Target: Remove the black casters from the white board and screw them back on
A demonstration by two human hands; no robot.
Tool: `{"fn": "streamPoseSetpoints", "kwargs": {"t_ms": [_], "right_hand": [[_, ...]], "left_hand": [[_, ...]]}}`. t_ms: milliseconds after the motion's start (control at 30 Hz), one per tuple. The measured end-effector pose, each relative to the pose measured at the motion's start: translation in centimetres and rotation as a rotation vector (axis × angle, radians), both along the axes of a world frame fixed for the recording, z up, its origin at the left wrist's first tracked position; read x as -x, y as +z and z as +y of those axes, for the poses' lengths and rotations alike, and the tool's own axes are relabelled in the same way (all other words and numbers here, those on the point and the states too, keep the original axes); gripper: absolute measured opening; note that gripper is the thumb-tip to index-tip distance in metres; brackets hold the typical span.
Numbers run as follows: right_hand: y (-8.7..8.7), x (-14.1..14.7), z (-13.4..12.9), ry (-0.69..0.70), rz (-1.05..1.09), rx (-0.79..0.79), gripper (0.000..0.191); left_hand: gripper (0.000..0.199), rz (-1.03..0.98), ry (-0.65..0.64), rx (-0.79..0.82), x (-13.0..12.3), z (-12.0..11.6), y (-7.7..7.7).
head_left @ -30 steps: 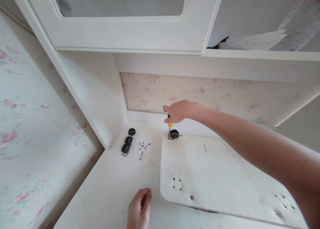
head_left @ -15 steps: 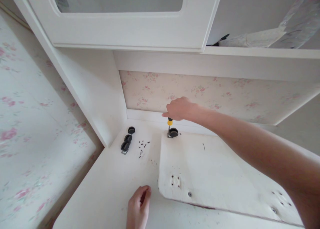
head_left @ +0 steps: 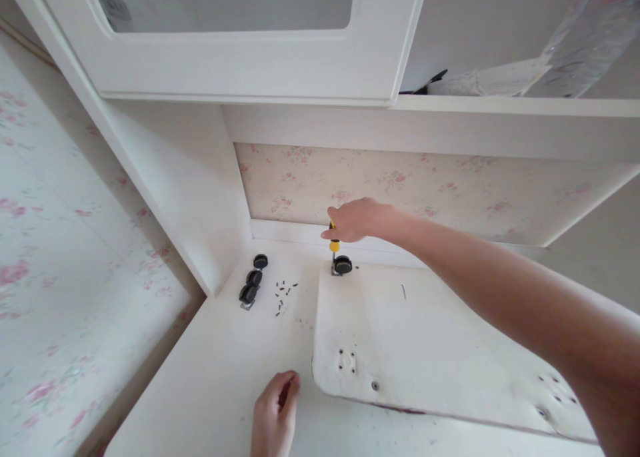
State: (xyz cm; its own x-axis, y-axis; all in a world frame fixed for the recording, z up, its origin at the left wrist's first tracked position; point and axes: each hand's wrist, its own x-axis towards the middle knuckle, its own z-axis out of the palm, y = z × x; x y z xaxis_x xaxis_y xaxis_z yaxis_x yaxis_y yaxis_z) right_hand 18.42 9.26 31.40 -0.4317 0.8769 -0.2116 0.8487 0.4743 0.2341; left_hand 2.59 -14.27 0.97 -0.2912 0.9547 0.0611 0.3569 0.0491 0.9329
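Observation:
My right hand (head_left: 357,220) is wrapped round the yellow and black handle of a screwdriver (head_left: 335,246). The shaft points down to the metal plate of a black caster wheel (head_left: 343,264), which sits at the far left corner of a white board (head_left: 425,337). Whether the tip sits in a screw is too small to tell. Low in the view, my left hand (head_left: 277,404) rests curled over the white tabletop (head_left: 200,377), left of the board's near corner. Its fingers are closed, and anything inside them is hidden.
Several small dark screws (head_left: 283,294) lie scattered left of the board. Beyond them stand three loose black casters (head_left: 254,278) in a row. Screw holes (head_left: 347,361) mark the board's near left corner. A cabinet door (head_left: 240,64) and shelf (head_left: 500,104) overhang the tabletop.
The right hand's grip on the screwdriver has turned slightly, showing more of the yellow and black handle. The whole view has shifted a little; the left hand keeps its curled pose.

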Motion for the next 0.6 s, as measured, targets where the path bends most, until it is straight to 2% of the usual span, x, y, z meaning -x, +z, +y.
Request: {"fn": "streamPoseSetpoints", "kwargs": {"t_ms": [233, 333, 500, 600], "right_hand": [[0.4, -0.6, -0.1, 0.068, 0.057, 0.055, 0.050], [0.5, -0.7, -0.1, 0.101, 0.052, 0.060, 0.042], [0.1, -0.4, -0.3, 0.115, 0.007, -0.013, 0.044], [-0.3, -0.2, -0.3, 0.130, -0.006, -0.063, 0.046]], "left_hand": [[0.040, -0.047, -0.036, 0.037, -0.2, 0.0, 0.5], [0.046, -0.080, -0.109, 0.080, -0.2, -0.2, 1.2], [0.058, -0.330, -0.319, 0.193, -1.6, -0.2, 1.7], [0.056, -0.452, -0.268, 0.254, -3.0, 0.1, 1.6]]}}
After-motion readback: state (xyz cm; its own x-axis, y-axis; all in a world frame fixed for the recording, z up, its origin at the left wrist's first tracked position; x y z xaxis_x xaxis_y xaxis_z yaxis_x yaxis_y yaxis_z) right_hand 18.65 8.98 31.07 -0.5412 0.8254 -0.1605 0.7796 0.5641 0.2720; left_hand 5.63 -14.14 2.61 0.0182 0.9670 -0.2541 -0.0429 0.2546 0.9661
